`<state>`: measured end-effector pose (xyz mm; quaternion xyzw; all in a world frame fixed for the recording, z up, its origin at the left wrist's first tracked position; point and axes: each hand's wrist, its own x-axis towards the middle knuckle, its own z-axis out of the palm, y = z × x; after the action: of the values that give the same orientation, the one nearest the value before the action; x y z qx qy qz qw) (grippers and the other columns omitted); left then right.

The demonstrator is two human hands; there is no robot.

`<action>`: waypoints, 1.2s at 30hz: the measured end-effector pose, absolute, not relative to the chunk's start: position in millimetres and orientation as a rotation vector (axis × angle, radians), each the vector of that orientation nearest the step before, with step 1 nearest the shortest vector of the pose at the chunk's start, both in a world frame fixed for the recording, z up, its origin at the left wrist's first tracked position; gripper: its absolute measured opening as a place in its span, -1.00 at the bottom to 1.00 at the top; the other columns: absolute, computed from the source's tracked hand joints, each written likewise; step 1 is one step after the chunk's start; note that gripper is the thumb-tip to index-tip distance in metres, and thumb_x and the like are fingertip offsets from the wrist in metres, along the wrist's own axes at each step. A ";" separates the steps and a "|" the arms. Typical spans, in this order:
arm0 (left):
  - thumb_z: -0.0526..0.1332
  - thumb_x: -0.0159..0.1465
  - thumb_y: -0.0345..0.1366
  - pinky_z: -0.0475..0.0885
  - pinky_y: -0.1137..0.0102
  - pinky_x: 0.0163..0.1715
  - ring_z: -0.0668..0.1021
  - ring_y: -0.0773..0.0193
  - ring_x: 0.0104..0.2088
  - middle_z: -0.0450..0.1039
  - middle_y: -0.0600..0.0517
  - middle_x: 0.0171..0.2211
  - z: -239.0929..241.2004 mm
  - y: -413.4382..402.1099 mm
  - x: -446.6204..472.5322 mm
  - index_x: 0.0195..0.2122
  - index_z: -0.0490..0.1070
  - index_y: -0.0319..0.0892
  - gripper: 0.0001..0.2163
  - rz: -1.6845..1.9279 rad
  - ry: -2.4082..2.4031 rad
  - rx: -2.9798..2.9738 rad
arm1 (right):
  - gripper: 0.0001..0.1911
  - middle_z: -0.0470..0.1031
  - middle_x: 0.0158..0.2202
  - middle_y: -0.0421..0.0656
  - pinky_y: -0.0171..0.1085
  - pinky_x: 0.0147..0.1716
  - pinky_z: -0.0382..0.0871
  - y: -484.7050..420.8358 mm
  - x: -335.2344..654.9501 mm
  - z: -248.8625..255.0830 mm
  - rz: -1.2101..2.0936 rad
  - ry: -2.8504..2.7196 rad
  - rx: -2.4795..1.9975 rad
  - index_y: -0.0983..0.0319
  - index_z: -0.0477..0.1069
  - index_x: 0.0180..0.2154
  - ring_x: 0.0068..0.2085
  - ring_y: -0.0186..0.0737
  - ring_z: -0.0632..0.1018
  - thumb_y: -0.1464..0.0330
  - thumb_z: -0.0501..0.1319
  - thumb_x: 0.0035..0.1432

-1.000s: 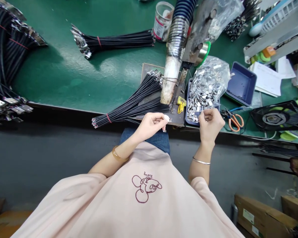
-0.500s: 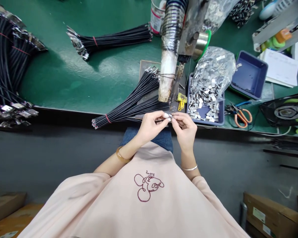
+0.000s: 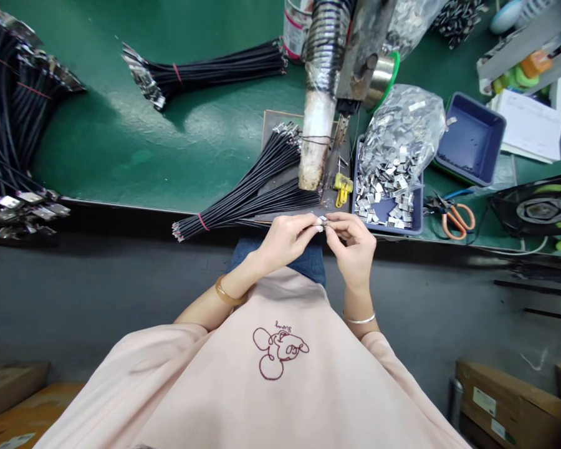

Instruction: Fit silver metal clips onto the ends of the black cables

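Observation:
My left hand (image 3: pixel 283 242) and my right hand (image 3: pixel 356 246) meet at the table's front edge, fingertips pinched together. Between them is a small silvery metal connector shell (image 3: pixel 323 218), gripped by my right fingertips. My left fingers are closed on the end of a thin black cable, mostly hidden by the fingers. Just beyond my left hand lies a bundle of black cables (image 3: pixel 243 190) with a red band, its tips fanned on a board. To the right of my right hand, a blue tray (image 3: pixel 416 215) holds loose metal shells (image 3: pixel 393 187) and a clear plastic bag (image 3: pixel 411 118).
A white-wrapped duct nozzle (image 3: pixel 314 149) hangs over the board beside a yellow clip (image 3: pixel 342 190). Orange-handled pliers (image 3: pixel 458 223), a second blue tray (image 3: pixel 472 137) and a small fan (image 3: pixel 542 209) are on the right. More cable bundles (image 3: pixel 215 72) lie at the back and left.
Both hands stay pinched together at the same spot. My right hand has shifted slightly to the right, and a little more of the metal shell shows between the fingertips.

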<state>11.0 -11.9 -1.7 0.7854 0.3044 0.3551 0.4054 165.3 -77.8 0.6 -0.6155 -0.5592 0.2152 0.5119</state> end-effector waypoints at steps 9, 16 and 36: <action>0.31 0.17 -0.28 0.30 0.52 -0.50 0.40 0.45 -0.54 0.43 0.06 -0.54 3.2 -6.0 13.7 -0.42 0.53 -0.30 -0.84 0.793 0.723 1.227 | -0.91 0.61 -0.15 -0.11 -0.19 -0.17 0.60 -75.4 157.3 2.7 0.240 -1.282 -1.464 0.17 0.52 -0.24 -0.10 -0.20 0.64 0.36 0.23 0.28; 0.35 0.03 -0.36 0.31 0.52 -0.45 0.40 0.46 -0.52 0.44 0.10 -0.56 4.9 -2.1 20.6 -0.52 0.50 -0.28 -0.91 0.851 0.764 1.084 | -0.93 0.65 -0.18 -0.14 -0.20 -0.19 0.61 -81.0 160.1 -0.7 0.205 -1.428 -1.393 0.16 0.41 -0.26 -0.17 -0.22 0.68 0.39 0.16 0.32; 0.32 -0.01 -0.38 0.26 0.53 -0.51 0.33 0.47 -0.56 0.39 0.13 -0.62 9.9 3.4 27.4 -0.56 0.52 -0.26 -0.94 0.941 0.851 1.037 | -0.86 0.64 -0.01 -0.09 -0.21 -0.10 0.62 -68.1 161.7 -7.1 -0.040 -1.593 -1.345 0.16 0.43 -0.22 -0.07 -0.20 0.68 0.51 0.24 0.22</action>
<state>27.4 3.4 9.9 0.4626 0.3796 0.4197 0.6825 161.7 -68.1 -7.1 -0.5571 -0.6599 -0.0166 0.5039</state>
